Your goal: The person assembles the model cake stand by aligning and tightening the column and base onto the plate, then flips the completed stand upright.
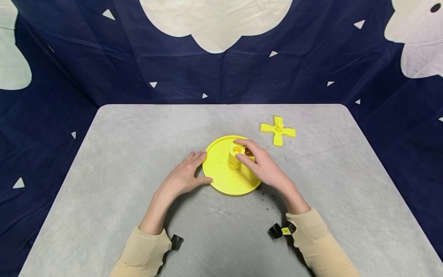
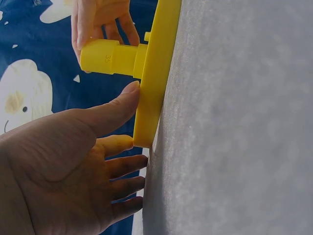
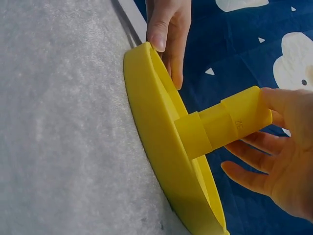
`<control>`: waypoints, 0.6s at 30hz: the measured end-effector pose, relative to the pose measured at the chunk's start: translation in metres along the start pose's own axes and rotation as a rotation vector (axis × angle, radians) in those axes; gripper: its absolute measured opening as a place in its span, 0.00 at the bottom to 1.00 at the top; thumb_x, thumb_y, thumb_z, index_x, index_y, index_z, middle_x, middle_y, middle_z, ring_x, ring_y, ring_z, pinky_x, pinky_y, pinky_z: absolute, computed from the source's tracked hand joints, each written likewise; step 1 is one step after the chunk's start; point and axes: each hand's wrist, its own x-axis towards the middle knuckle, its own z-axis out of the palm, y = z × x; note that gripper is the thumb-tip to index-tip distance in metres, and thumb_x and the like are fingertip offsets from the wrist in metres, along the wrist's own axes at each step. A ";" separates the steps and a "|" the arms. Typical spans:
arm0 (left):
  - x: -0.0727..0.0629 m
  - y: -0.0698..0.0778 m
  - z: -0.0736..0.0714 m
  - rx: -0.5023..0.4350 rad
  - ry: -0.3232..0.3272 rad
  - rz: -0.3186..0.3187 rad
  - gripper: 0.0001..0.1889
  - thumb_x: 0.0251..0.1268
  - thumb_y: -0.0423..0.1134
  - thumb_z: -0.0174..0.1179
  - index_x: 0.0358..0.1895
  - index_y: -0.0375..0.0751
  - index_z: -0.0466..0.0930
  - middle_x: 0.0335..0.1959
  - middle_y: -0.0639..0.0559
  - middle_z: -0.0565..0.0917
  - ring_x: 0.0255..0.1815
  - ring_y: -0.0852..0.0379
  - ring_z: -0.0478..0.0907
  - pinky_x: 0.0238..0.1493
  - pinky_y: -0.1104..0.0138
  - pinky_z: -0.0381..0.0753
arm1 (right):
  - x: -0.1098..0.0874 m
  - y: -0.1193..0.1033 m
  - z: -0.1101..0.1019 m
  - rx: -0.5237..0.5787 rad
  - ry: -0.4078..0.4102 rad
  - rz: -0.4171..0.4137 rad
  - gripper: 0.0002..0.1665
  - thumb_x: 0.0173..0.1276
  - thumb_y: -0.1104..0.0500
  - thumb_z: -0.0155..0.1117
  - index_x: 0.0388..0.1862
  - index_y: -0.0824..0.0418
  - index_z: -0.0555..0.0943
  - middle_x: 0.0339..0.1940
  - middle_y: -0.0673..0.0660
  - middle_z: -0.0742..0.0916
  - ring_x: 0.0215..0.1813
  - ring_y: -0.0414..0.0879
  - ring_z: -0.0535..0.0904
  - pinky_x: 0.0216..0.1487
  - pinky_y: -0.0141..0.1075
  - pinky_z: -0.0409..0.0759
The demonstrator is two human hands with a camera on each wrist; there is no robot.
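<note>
A round yellow tray-like disc [image 1: 218, 169] with a raised rim lies flat on the table. From its middle rises a stepped yellow tube [image 1: 234, 159], hollow at the top; small raised digits show on its side [image 2: 100, 58] in the left wrist view. My right hand [image 1: 264, 163] pinches the tube's upper end between thumb and forefinger, the other fingers held away from it. On the left, my left hand [image 1: 183, 175] rests its thumb and fingertips against the disc's rim, fingers fairly straight. How the tube meets the disc inside is hidden.
Behind and right of the disc lies a yellow cross-shaped piece [image 1: 278, 131] with a short peg at its centre. Dark specks dot the grey table [image 1: 121, 161] near the right wrist. Dark blue patterned cloth [image 1: 221, 77] hangs beyond the table's back and side edges.
</note>
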 end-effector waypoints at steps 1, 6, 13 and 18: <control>0.000 0.000 0.000 -0.001 -0.001 -0.001 0.48 0.67 0.58 0.66 0.83 0.41 0.54 0.84 0.43 0.59 0.86 0.38 0.49 0.84 0.42 0.55 | 0.000 0.000 0.000 0.001 0.008 0.002 0.29 0.81 0.46 0.56 0.76 0.51 0.71 0.74 0.53 0.78 0.68 0.51 0.79 0.70 0.50 0.81; 0.000 0.000 0.000 -0.005 -0.003 -0.006 0.48 0.67 0.58 0.66 0.83 0.41 0.54 0.84 0.43 0.58 0.86 0.38 0.49 0.84 0.42 0.55 | 0.000 0.000 0.001 0.015 0.003 0.015 0.31 0.80 0.45 0.58 0.77 0.49 0.70 0.73 0.52 0.79 0.66 0.50 0.81 0.69 0.48 0.82; 0.000 0.000 0.000 -0.006 -0.009 -0.007 0.48 0.67 0.58 0.65 0.83 0.41 0.54 0.84 0.43 0.58 0.86 0.38 0.48 0.84 0.41 0.55 | 0.001 0.000 0.003 -0.021 -0.007 0.034 0.29 0.79 0.45 0.58 0.76 0.45 0.70 0.70 0.51 0.81 0.62 0.48 0.85 0.66 0.46 0.84; 0.000 0.001 0.000 -0.003 -0.014 -0.013 0.48 0.67 0.58 0.66 0.83 0.41 0.54 0.85 0.44 0.57 0.87 0.39 0.48 0.85 0.42 0.54 | 0.001 0.000 0.003 -0.017 -0.004 0.028 0.29 0.79 0.46 0.58 0.76 0.48 0.70 0.71 0.53 0.80 0.60 0.50 0.86 0.64 0.46 0.85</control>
